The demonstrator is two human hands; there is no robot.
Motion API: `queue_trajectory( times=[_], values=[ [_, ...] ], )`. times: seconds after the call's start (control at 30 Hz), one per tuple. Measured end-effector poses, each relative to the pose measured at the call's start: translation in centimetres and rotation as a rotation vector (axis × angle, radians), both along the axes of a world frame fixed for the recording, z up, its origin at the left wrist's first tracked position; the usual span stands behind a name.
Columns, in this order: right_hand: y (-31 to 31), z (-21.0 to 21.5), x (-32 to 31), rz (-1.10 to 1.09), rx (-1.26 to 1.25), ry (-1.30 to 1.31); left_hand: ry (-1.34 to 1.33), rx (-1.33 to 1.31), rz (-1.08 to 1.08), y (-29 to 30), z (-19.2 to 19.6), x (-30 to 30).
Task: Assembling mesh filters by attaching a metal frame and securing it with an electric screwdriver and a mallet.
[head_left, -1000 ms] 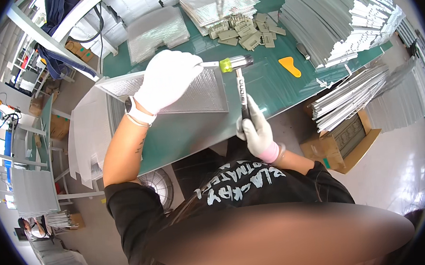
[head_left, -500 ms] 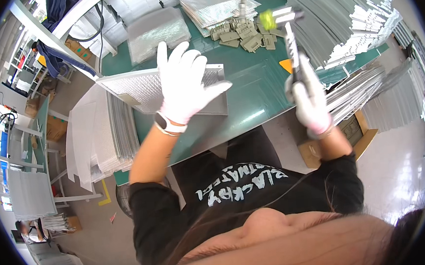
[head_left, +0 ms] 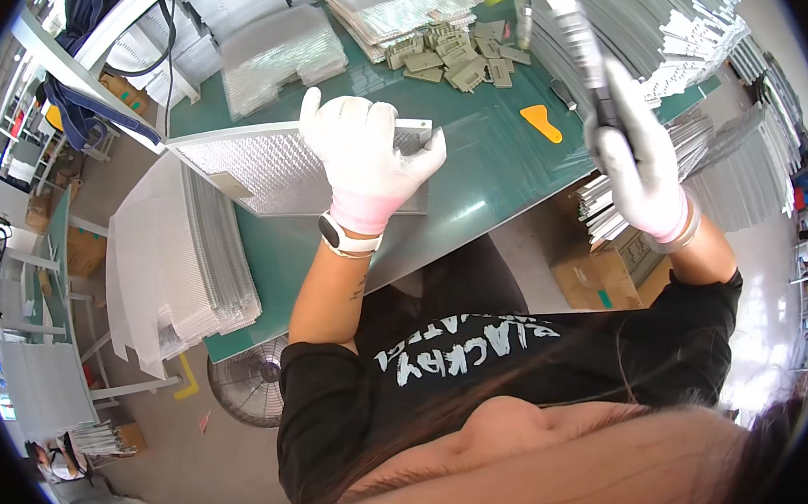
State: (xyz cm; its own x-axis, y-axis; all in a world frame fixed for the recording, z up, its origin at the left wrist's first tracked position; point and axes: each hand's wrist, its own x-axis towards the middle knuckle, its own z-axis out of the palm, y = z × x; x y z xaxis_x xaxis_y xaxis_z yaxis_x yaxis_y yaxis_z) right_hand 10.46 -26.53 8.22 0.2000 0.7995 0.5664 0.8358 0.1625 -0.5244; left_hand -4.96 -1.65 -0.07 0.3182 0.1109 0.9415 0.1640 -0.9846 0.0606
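My left hand [head_left: 367, 156], in a white glove, lies flat with spread fingers on a metal mesh panel [head_left: 267, 173] that rests on the green work table [head_left: 482, 167]. My right hand [head_left: 636, 156], also gloved, is raised over the table's right edge and grips the dark handle of a hammer [head_left: 561, 16]. The hammer's yellow-green head points up and left, blurred near the top of the view. A watch sits on my left wrist.
A pile of grey plastic clips [head_left: 451, 57] and an orange scraper [head_left: 541, 122] lie on the table. Bagged panels [head_left: 272, 46] sit at the back. A stack of mesh panels [head_left: 176, 268] stands left, metal strips [head_left: 687, 17] right, a fan [head_left: 249, 384] on the floor.
My right hand has swung the hammer up and further right, away from the panel. My left hand has stayed on the mesh panel, pressing flat.
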Motion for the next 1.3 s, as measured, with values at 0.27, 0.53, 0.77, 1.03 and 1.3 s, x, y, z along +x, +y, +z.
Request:
queue_trajectory(
  times=[0.27, 0.53, 0.77, 1.03, 1.3],
  values=[
    [2.0, -10.7, 2.8, -0.045, -0.329, 0.039, 0.031, 0.012, -0.074, 0.4, -0.9, -2.3],
    [1.9, -23.9, 6.8, -0.301, -0.257, 0.189, -0.680, -0.527, -1.217, 2.4, -1.5, -8.7],
    [3.7, -23.9, 6.2, -0.070, -0.098, 0.679, -0.655, -0.622, -1.826, 1.7, -2.3, -6.6],
    [-0.5, -18.1, 2.7, 0.053, -0.123, 0.835, -0.593, -0.593, -1.780, 1.5, -2.0, -5.4],
    [-12.6, -7.9, 5.8, -0.327, 0.578, 0.550, -0.200, -0.573, -0.223, -0.2, -4.5, -19.1]
  ],
)
